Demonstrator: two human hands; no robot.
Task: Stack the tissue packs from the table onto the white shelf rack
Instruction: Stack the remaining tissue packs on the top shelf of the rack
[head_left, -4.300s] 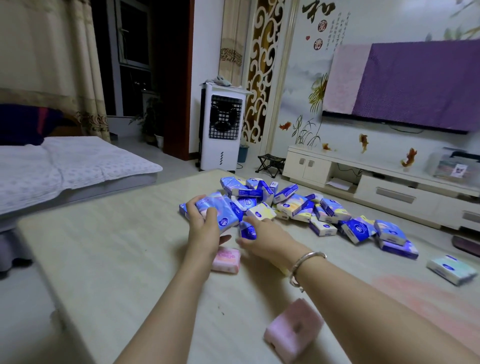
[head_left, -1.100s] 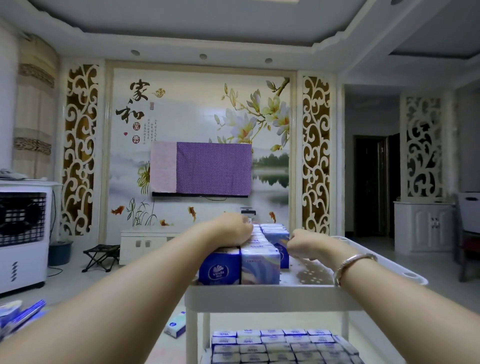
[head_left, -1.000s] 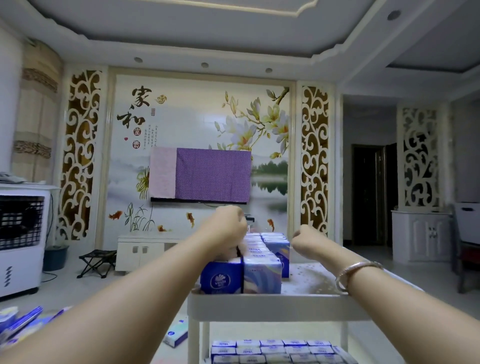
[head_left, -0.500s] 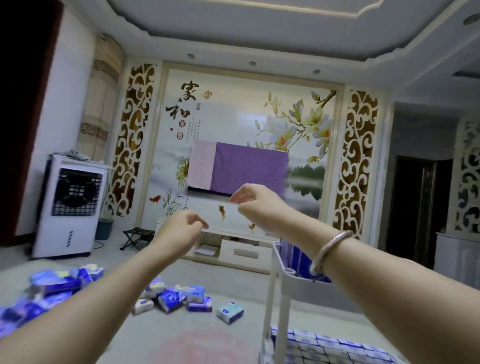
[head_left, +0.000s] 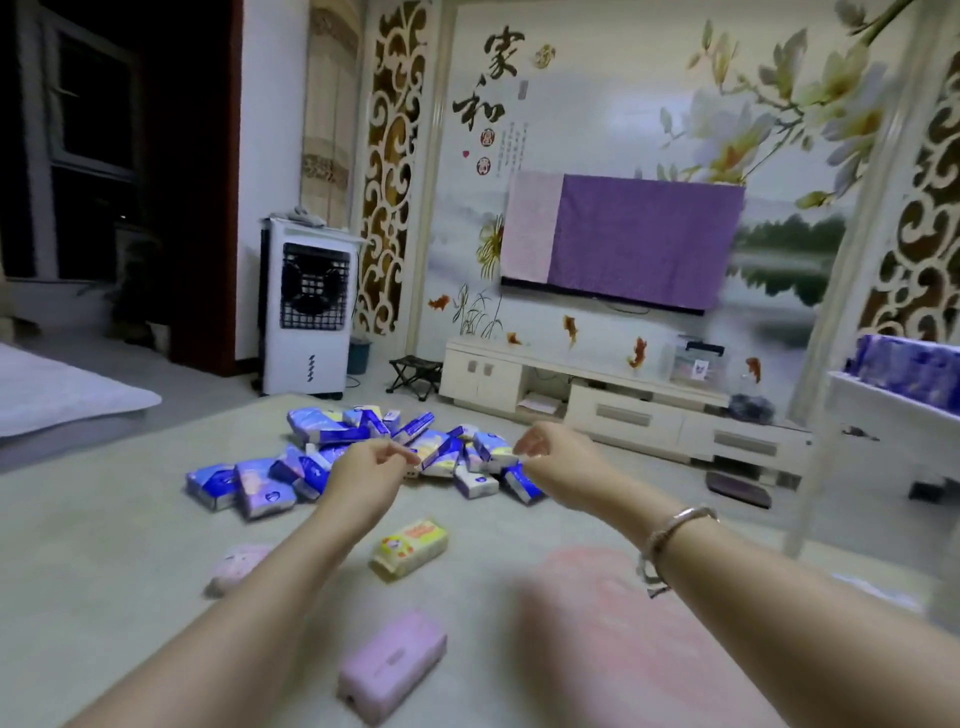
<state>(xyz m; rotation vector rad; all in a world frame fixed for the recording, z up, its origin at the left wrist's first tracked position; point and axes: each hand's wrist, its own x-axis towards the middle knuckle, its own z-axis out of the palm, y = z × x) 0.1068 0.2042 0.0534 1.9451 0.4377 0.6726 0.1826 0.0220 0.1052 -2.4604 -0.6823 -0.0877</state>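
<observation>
Both bare hands reach out over the pale beige table (head_left: 93, 582), empty: the left hand (head_left: 363, 475) has its fingers loosely curled around nothing, and the right hand (head_left: 558, 460), with a silver bangle (head_left: 675, 525) on its wrist, hangs just as relaxed with nothing in it. Just beyond the fingertips lies a jumbled heap of blue-and-white plastic-wrapped tissue packs (head_left: 358, 457), spread across the far part of the table, some flat and some tilted against each other. Nearer the person, apart from the heap, lie a yellow tissue pack (head_left: 410, 548), a pale pink pack (head_left: 236, 566) partly hidden behind the left forearm, and a mauve rectangular pack (head_left: 392, 665) close to the bottom edge. At the far right stands the white shelf rack (head_left: 883, 410), blurred, with a row of blue tissue packs (head_left: 906, 369) already on its upper tray. Behind the table are a white tower air cooler (head_left: 309, 312), a low cream TV cabinet (head_left: 613, 405) and a wall-mounted screen under a purple and pink cloth (head_left: 623, 239).
</observation>
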